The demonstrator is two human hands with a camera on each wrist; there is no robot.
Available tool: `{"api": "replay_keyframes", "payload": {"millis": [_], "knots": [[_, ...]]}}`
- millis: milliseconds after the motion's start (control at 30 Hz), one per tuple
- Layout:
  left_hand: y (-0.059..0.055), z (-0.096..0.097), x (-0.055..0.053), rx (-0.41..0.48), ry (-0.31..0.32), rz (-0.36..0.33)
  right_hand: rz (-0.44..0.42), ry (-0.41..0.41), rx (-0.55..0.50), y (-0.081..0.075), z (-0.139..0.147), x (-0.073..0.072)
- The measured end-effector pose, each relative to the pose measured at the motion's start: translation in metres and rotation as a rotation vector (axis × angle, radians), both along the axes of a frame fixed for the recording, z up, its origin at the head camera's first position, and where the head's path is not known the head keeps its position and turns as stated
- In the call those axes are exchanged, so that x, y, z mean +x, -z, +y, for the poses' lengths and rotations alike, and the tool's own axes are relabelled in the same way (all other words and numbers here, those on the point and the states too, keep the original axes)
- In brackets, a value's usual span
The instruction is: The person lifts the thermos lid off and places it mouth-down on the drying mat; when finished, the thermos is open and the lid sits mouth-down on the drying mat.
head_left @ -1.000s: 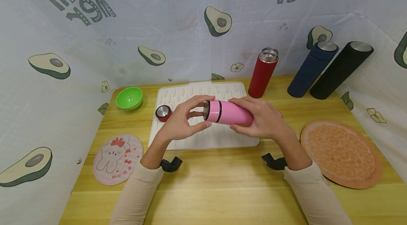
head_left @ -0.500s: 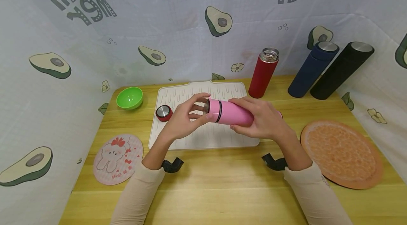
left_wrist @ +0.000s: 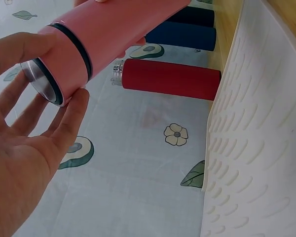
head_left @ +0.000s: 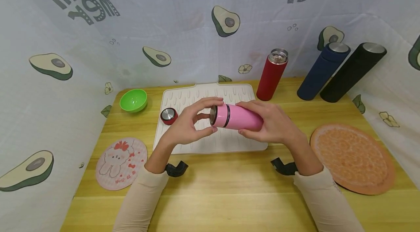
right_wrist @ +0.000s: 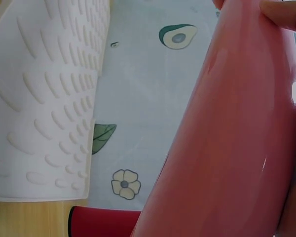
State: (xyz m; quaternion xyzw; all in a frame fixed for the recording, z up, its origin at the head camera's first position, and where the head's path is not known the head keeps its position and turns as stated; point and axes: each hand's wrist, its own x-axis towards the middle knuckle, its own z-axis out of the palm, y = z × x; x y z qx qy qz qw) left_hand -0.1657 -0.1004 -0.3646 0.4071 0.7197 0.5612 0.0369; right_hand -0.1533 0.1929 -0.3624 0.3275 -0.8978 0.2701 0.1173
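A pink thermos [head_left: 244, 117] is held nearly level above the white ribbed mat, its lid end pointing left. My right hand [head_left: 267, 121] grips the body, which fills much of the right wrist view. At the other end, my left hand [head_left: 188, 122] holds the pink lid [left_wrist: 64, 69] with thumb and fingertips spread around its rim. The lid's silver top [left_wrist: 44, 81] faces the left palm. A black ring [left_wrist: 78, 47] runs between lid and body. On the mat's left part sits a red lid [head_left: 168, 116] with a silver top.
The white mat [head_left: 210, 146] lies mid-table. Behind it to the right stand a lidless red thermos [head_left: 271, 75], a blue one [head_left: 321, 71] and a black one [head_left: 352, 71]. A green bowl [head_left: 133, 101], a rabbit mat [head_left: 121, 162] and a round orange mat [head_left: 352, 157] lie around.
My left thumb moved up across the pink lid half a second ago and now sits lower at its rim, the fingers back over its top. My right hand stays almost still.
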Motion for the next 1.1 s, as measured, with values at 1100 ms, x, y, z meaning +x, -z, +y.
{"api": "replay_keyframes", "payload": {"millis": [1100], "knots": [[0.001,-0.007,-0.004,-0.026,-0.382,-0.030,0.028,0.135,-0.196,-0.005,0.021,-0.011]]}}
